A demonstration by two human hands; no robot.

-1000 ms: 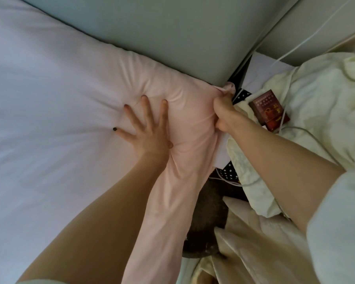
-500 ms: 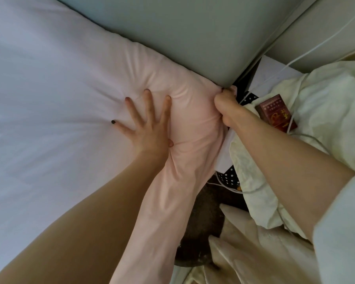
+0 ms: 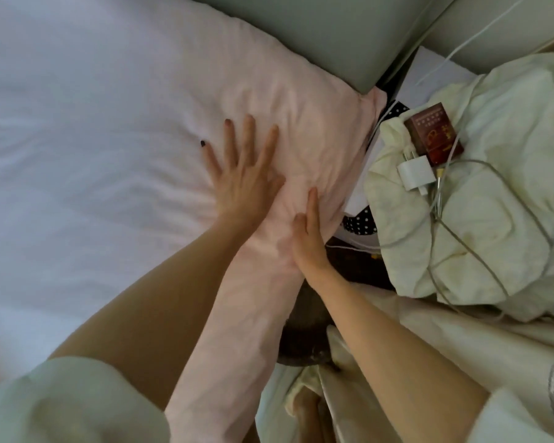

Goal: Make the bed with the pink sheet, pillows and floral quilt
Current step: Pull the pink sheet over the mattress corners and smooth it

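Note:
The pink sheet [image 3: 109, 155] covers the mattress and wraps its top right corner below the grey-green headboard [image 3: 317, 30]. My left hand [image 3: 240, 177] lies flat on the sheet near that corner, fingers straight and spread. My right hand [image 3: 307, 235] presses edge-on against the sheet at the mattress's right side, fingers straight and together. A small flap of sheet sticks out at the corner tip [image 3: 376, 99]. No pillows or floral quilt can be seen.
A crumpled cream cloth [image 3: 480, 225] lies right of the bed, bearing a dark red box [image 3: 434, 134], a white charger [image 3: 416, 174] and trailing cables [image 3: 461, 238]. Black polka-dot fabric [image 3: 362, 222] and a dark gap sit between bed and cloth. Shiny cream fabric [image 3: 429, 346] lies lower right.
My right hand let go of the sheet corner it was gripping by the headboard and moved down to press flat along the mattress side. My left hand stayed flat on the sheet.

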